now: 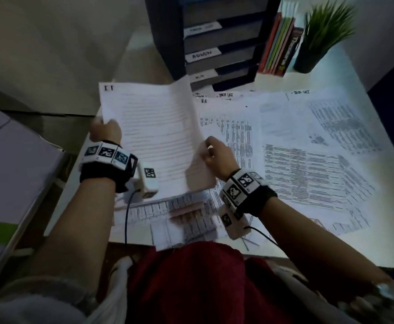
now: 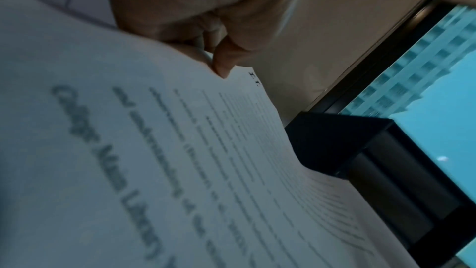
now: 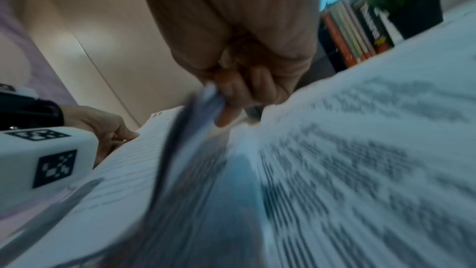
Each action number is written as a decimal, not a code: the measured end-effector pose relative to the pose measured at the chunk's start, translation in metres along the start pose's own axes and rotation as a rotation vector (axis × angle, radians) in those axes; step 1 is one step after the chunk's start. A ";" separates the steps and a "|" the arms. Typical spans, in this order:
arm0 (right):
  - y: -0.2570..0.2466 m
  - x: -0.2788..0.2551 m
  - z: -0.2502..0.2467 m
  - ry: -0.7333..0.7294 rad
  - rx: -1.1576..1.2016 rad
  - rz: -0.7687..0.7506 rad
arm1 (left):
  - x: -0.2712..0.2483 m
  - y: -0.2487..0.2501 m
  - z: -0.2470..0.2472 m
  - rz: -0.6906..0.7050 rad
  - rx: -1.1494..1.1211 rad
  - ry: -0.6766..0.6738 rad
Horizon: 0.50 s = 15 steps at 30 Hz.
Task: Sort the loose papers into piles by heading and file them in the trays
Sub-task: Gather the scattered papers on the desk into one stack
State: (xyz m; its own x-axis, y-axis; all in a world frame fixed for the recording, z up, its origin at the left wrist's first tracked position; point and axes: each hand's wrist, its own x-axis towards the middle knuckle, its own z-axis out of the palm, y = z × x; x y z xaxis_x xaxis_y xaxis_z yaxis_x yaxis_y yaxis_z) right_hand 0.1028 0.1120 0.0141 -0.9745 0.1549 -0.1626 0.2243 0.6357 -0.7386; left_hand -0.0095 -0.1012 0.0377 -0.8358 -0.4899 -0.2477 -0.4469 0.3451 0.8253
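Observation:
A printed sheet (image 1: 153,136) headed "I.T." is lifted above the desk's left side, in front of the stacked trays (image 1: 214,43). My left hand (image 1: 105,129) pinches its left edge; the left wrist view shows the thumb and fingers (image 2: 221,64) clamped on the paper (image 2: 154,150). My right hand (image 1: 211,152) pinches the sheet's right edge, which curls up; its fingers (image 3: 231,97) grip the paper edge (image 3: 203,105). Loose printed papers (image 1: 296,148) cover the desk, some headed "TASK LIST". The trays carry white labels, one reading "ADMIN" (image 1: 201,54).
Books (image 1: 277,47) stand to the right of the trays, beside a potted green plant (image 1: 320,38). More papers (image 1: 186,218) lie overlapping at the desk's near edge. A grey surface (image 1: 11,174) sits left of the desk.

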 end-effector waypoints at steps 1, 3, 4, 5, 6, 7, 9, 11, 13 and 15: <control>0.002 -0.002 0.009 -0.058 -0.055 0.020 | 0.003 -0.013 -0.002 -0.031 0.037 -0.003; 0.007 -0.005 0.023 -0.136 -0.115 0.072 | 0.006 -0.038 -0.002 -0.084 0.133 -0.011; 0.009 -0.007 0.029 -0.158 -0.128 0.102 | 0.005 -0.046 -0.003 -0.101 0.187 -0.013; 0.011 -0.007 0.033 -0.169 -0.138 0.126 | 0.004 -0.054 -0.003 -0.114 0.223 -0.023; 0.013 -0.008 0.036 -0.169 -0.145 0.143 | 0.002 -0.060 -0.004 -0.118 0.264 -0.041; 0.015 -0.009 0.038 -0.158 -0.146 0.157 | -0.002 -0.063 -0.004 -0.146 0.319 -0.070; 0.019 -0.010 0.039 -0.133 -0.138 0.187 | -0.008 -0.068 -0.001 -0.209 0.446 -0.137; 0.023 -0.010 0.039 -0.145 -0.124 0.202 | -0.017 -0.068 0.002 -0.243 0.543 -0.199; 0.029 -0.008 0.034 -0.135 -0.117 0.203 | -0.025 -0.067 0.005 -0.255 0.577 -0.207; 0.039 -0.004 0.022 -0.032 -0.171 0.245 | -0.030 -0.062 0.012 -0.215 0.555 -0.193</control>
State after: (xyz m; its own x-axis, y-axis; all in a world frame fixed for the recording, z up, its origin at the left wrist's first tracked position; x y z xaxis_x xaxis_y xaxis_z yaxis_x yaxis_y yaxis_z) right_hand 0.1149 0.1192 -0.0283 -0.8902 0.2971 -0.3453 0.4489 0.7009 -0.5543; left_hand 0.0399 -0.0983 -0.0115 -0.7281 -0.4590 -0.5091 -0.6673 0.6445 0.3732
